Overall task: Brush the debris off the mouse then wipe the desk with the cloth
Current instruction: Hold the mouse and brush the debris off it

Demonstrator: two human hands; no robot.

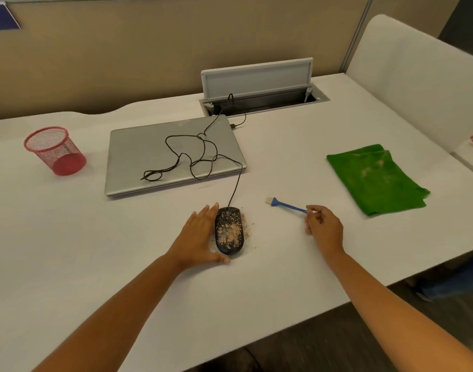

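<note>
Mouse [229,230]: black, on white desk [283,162], top speckled with tan debris [248,227]; crumbs also on desk just right of it.
Left hand [200,234]: flat, fingers spread, pressed against mouse's left side.
Right hand [324,228]: pinching handle end of blue brush [286,204]; bristles pointing left, toward laptop.
Cloth [374,179]: green, folded, stained, well right of brush.
Cable [203,154]: looped over closed grey laptop [138,157].
Pen cup [55,150]: red mesh, far left.
</note>
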